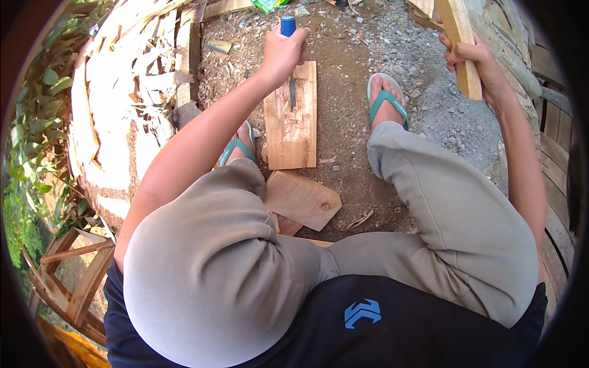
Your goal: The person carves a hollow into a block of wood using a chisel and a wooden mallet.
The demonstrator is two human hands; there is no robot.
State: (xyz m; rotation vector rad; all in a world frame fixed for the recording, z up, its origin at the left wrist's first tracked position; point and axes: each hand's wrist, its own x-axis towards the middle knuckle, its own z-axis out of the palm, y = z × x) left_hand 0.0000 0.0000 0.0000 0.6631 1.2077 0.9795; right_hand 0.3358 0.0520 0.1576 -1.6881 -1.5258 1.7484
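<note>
My left hand [282, 54] is wrapped round a chisel [288, 26] with a blue handle. The chisel's dark blade points down at a pale wooden board [299, 152] lying on the ground between my feet. A rough hollow with splintered wood is cut into the board's middle, and the blade's tip is at this hollow; whether it bites into the wood I cannot tell. At the upper right my right hand [480, 58] grips a squared wooden stick [460, 46], raised apart from the chisel.
A second wood piece [300, 199] lies just nearer than the board. My feet in green-strapped sandals [389, 104] flank the board. Grey gravel [454, 126] spreads at right, wood scraps [165, 76] at left. A green packet [268, 5] lies at the far edge.
</note>
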